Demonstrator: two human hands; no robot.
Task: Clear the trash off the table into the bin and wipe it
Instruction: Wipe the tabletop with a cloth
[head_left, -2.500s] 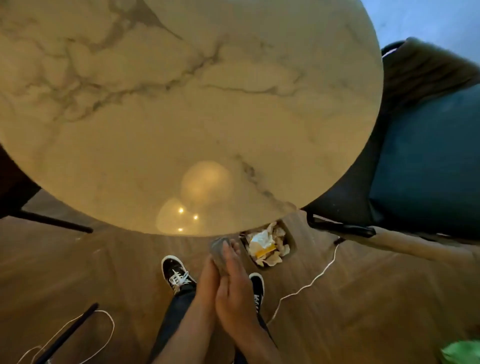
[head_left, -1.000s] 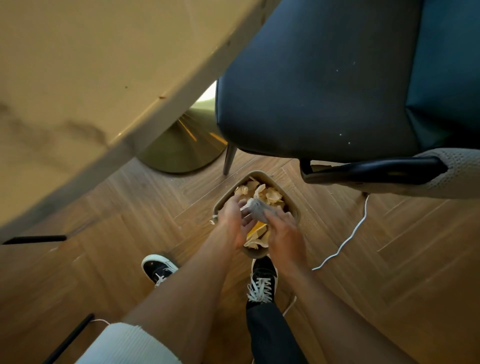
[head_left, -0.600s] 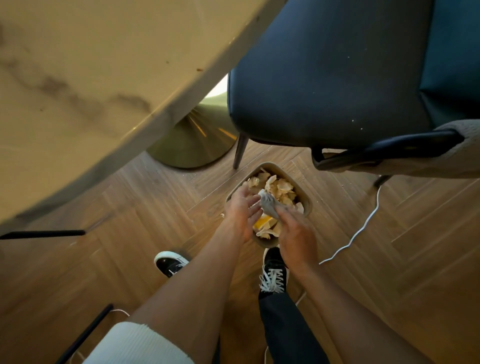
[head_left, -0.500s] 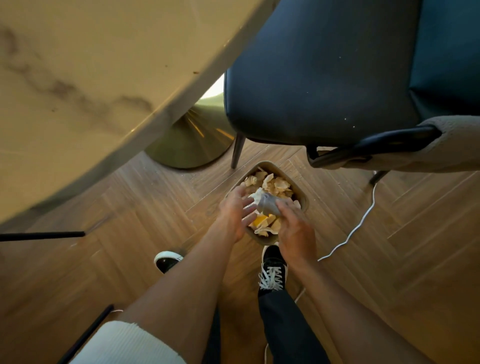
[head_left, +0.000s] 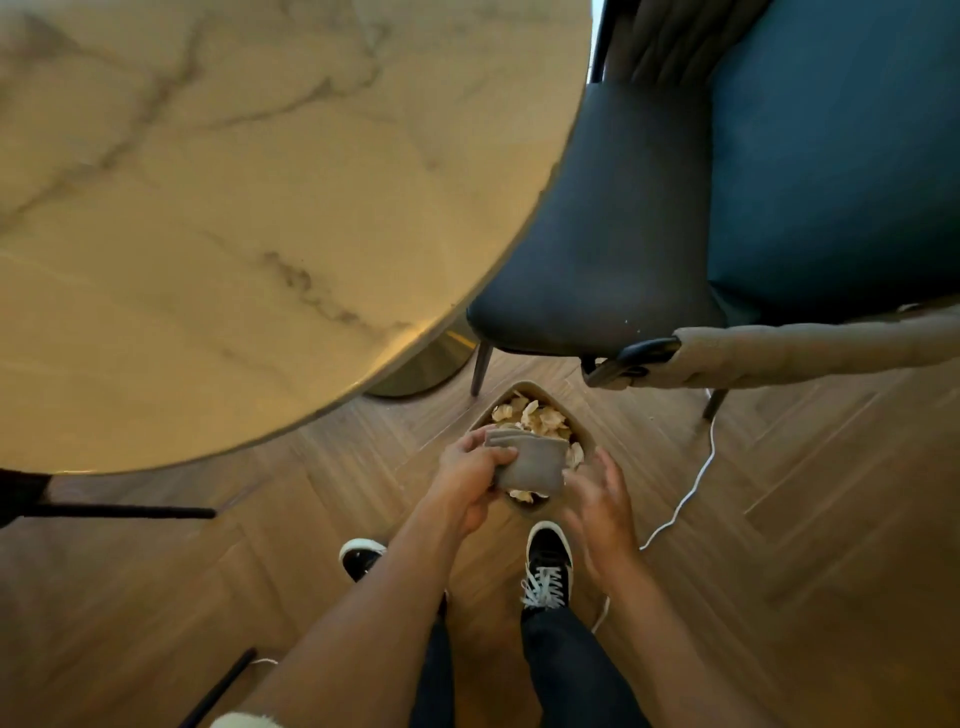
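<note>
A small bin (head_left: 535, 388) stands on the wooden floor just past the table's edge, filled with crumpled paper trash (head_left: 535, 415). Over it hangs a grey folded cloth (head_left: 535, 465). My left hand (head_left: 467, 475) grips the cloth's left side, thumb on top. My right hand (head_left: 597, 501) is just right of the cloth with fingers spread and relaxed, apart from it. The round marble table (head_left: 234, 208) fills the upper left, with nothing showing on the part in view.
A dark blue chair (head_left: 623, 234) stands right of the table, close behind the bin, with a grey padded armrest (head_left: 805, 348). A white cable (head_left: 691, 488) runs over the floor right of the bin. The table's brass base (head_left: 431, 366) and my shoes (head_left: 548, 564) are nearby.
I bent down from the table to the bin with the cloth between both hands. Since half a second ago my right hand has let go of the cloth; the view has risen.
</note>
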